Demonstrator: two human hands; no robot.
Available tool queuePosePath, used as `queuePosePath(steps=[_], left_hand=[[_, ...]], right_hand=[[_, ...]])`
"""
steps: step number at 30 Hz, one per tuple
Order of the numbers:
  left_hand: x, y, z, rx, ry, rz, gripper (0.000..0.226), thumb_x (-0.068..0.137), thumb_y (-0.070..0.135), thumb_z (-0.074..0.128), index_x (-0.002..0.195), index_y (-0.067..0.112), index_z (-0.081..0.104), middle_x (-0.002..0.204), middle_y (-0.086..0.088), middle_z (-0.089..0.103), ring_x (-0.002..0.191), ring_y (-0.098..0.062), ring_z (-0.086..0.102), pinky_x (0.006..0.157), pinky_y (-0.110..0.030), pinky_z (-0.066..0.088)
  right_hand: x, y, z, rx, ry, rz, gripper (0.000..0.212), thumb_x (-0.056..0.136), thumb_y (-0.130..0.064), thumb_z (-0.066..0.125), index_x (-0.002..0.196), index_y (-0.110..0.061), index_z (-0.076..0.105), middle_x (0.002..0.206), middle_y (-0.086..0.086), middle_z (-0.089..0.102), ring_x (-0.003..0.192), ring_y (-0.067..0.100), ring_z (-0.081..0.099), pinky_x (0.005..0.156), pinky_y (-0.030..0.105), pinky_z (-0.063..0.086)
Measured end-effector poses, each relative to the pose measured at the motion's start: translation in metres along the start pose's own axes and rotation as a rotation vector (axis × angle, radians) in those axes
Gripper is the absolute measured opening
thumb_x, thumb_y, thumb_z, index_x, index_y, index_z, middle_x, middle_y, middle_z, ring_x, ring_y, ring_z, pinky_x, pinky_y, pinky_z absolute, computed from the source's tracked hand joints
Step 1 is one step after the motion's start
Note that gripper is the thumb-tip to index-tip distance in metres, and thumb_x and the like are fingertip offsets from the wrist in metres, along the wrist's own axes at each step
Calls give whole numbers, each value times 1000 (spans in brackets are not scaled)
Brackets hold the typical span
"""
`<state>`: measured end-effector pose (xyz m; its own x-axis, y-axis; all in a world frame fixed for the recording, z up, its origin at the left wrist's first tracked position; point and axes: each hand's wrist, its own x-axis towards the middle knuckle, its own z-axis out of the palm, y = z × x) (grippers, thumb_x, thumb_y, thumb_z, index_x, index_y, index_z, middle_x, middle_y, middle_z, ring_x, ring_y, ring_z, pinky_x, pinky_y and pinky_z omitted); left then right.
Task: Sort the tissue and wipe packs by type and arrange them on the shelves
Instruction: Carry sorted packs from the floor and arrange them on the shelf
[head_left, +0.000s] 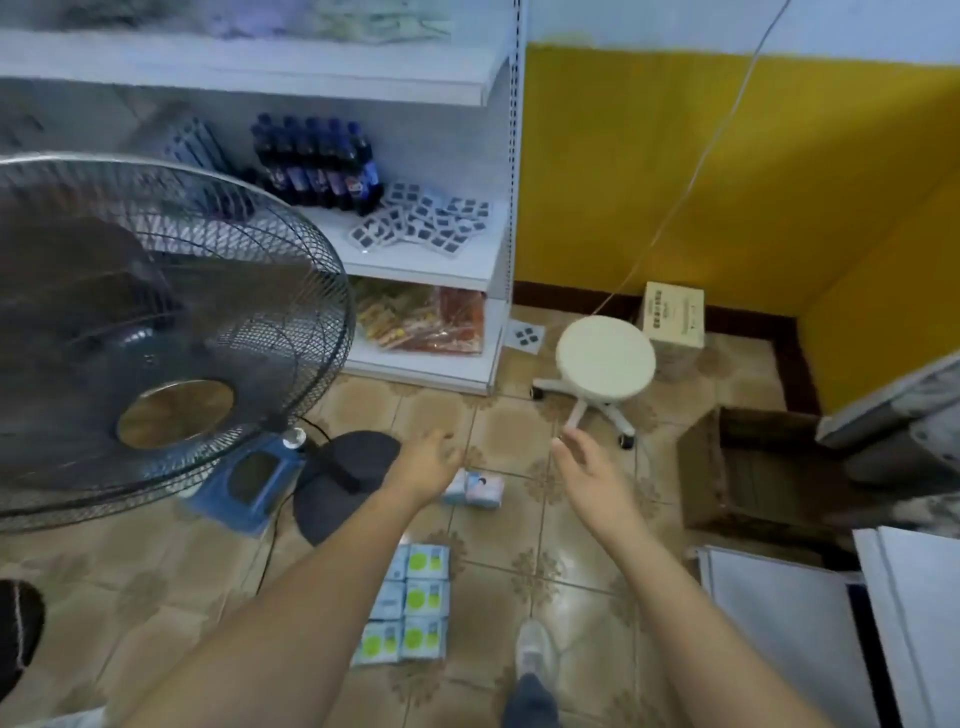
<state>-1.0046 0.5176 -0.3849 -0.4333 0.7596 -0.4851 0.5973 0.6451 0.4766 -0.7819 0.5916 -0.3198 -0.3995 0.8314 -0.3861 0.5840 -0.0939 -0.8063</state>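
A small pink-and-blue tissue pack (475, 487) lies on the tiled floor between my hands. My left hand (428, 460) hovers just above and left of it, fingers relaxed, holding nothing. My right hand (589, 475) reaches forward to its right, fingers straight and empty. Nearer to me, a block of several white packs with green dots (413, 605) lies on the floor, partly hidden by my left forearm. The white shelf unit (426, 265) stands ahead, holding dark bottles (317, 161) and flat blue-and-white packets (423, 218).
A large standing fan (156, 332) fills the left, its dark base (343, 483) and a blue scale (249, 480) beside the tissue pack. A white stool (605, 358), a carton (672, 317) and an open cardboard box (753, 473) stand at the right. My foot (535, 649) is below.
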Motion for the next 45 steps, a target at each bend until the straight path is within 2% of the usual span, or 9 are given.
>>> queuePosePath(steps=[5,10,15,21,26,29,34,40,45], left_hand=[[75,-45,57,-31,-62,-126,46,102,39,43,128,2,55,122,-26,59,103,-39,58,75,-38,45],[152,-101,118,-33,-63,-195,37,100,34,52,117,3,61,105,-20,65,86,-34,61,68,-36,47],[251,-196,204,187,-105,-213,63,92,38,63,145,12,40,132,-16,47,115,-34,53,94,-45,49],[363,-307,317,462,-117,-199,94,84,38,73,154,13,16,141,-17,31,122,-39,44,99,-43,45],[443,-366,383,448,-81,-135,118,81,40,79,160,23,-7,165,-13,5,143,-48,25,106,-55,40],[475,-385,409,470,-128,-78,122,79,35,81,160,26,-9,166,-10,4,135,-49,41,99,-53,48],[478,-383,429,541,-62,-50,97,72,29,83,148,10,25,146,-21,25,97,-44,61,75,-43,55],[457,-358,387,168,-73,-100,92,72,14,82,148,21,29,134,-19,31,100,-42,59,80,-40,55],[429,-305,321,-79,-106,-65,95,72,16,86,145,24,26,121,-9,30,104,-26,49,80,-27,42]], right_hand=[[97,60,37,-28,-101,144,52,101,-47,47,147,-24,44,144,-1,52,133,17,49,95,24,33],[184,143,105,-102,-206,209,57,99,-43,55,151,-27,38,153,0,45,133,20,49,107,35,42],[276,253,189,-482,-378,47,79,92,-40,65,157,-21,23,161,0,26,144,18,32,110,29,33],[381,387,291,-765,-386,-29,108,83,-45,74,160,-22,2,163,4,14,142,28,36,103,37,42],[450,473,359,-901,-407,-60,126,73,-53,81,158,-26,-9,166,6,0,140,38,36,104,44,42],[472,508,392,-927,-428,-73,125,69,-49,84,159,-24,1,159,13,14,130,41,44,98,45,46],[475,529,411,-831,-322,-183,86,69,-31,83,140,-15,38,131,17,36,107,40,56,80,45,53],[468,493,379,-623,-337,-169,82,70,-15,79,142,-18,39,135,21,32,117,45,53,86,42,55],[456,415,321,-513,-355,-165,97,68,-20,89,147,-21,31,133,14,30,105,22,49,81,27,45]])
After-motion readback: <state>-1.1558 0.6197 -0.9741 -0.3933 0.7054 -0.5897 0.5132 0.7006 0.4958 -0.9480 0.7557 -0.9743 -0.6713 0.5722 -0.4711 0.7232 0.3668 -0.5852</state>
